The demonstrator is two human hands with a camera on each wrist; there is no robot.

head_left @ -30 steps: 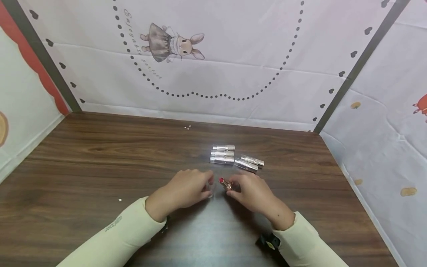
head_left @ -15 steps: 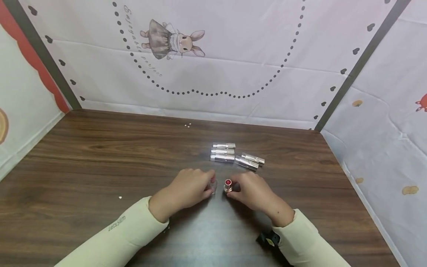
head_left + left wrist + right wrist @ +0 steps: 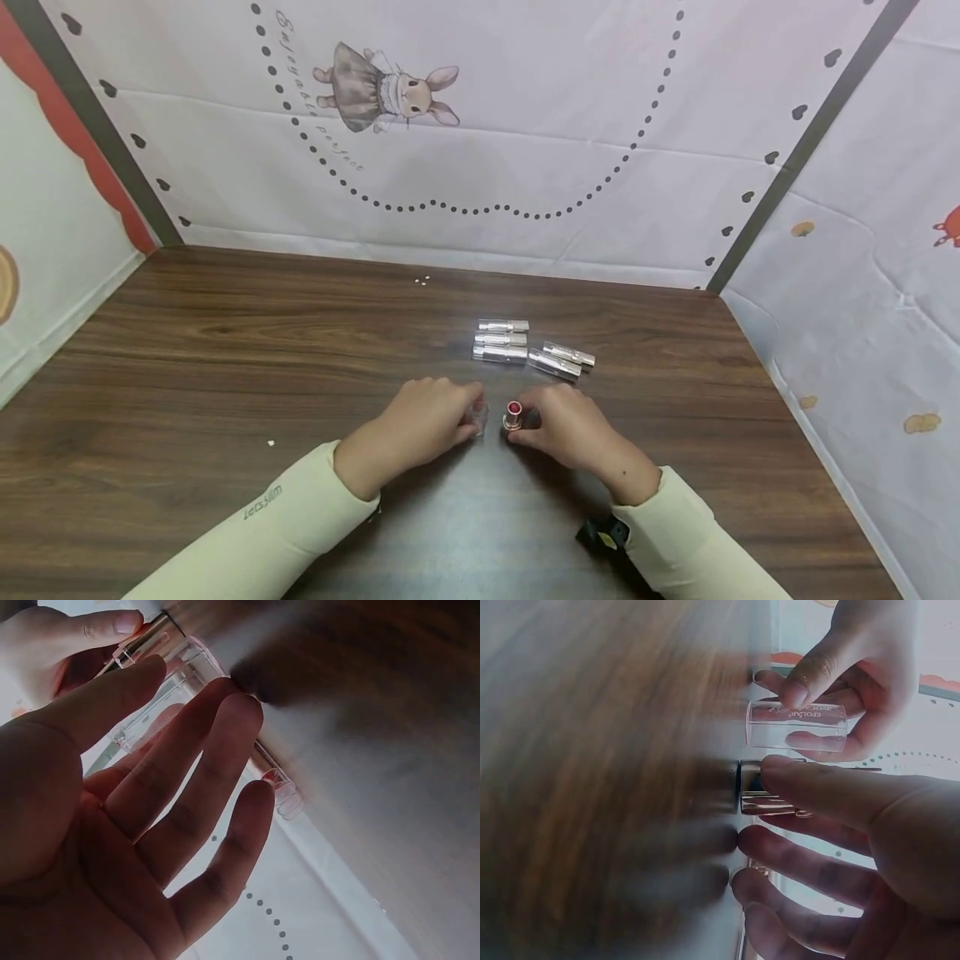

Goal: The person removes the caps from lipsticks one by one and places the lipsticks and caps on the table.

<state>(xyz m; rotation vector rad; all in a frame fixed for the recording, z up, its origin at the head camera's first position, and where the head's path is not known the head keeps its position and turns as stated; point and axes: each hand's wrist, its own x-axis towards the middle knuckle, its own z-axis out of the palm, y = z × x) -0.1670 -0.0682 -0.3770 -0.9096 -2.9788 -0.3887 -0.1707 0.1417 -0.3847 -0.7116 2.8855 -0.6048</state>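
Observation:
My right hand [image 3: 573, 429] pinches a gold lipstick [image 3: 513, 414] by its base between thumb and fingers. It stands upright on the table, its red tip uncovered and facing up. My left hand [image 3: 420, 423] pinches a clear cylindrical cap [image 3: 799, 727] with white lettering, just left of the lipstick. In the right wrist view the cap stands with one end at the table, a narrow gap from the lipstick base [image 3: 754, 787]. Part of the base is hidden behind my right thumb.
Beyond my hands lie several capped lipsticks: a row of three [image 3: 501, 339] and, to its right, two slanted ones [image 3: 561, 361]. Small white bits [image 3: 423, 281] lie at the back of the wooden table [image 3: 225, 333]. Printed cloth walls [image 3: 525, 100] enclose it.
The lipstick has swung from leaning left to standing upright in my right hand. My left hand and the cap have barely moved; the last half second shows almost no motion.

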